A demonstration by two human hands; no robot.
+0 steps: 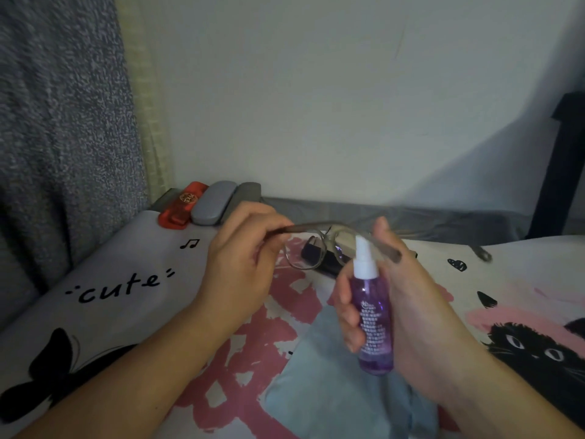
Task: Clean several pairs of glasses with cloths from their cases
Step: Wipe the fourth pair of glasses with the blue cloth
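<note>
Purple spray bottle [373,315] gripped upright by right hand [408,315] | left hand [243,258] fingers pinch temple of glasses [311,248], held above bed [126,280] | blue cloth [332,384] lies below bottle | cases [213,202] far left

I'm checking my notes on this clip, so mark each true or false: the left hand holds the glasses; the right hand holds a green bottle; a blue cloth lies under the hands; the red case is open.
1. The left hand holds the glasses: true.
2. The right hand holds a green bottle: false, it grips a purple spray bottle.
3. A blue cloth lies under the hands: true.
4. The red case is open: false, it lies closed.
</note>
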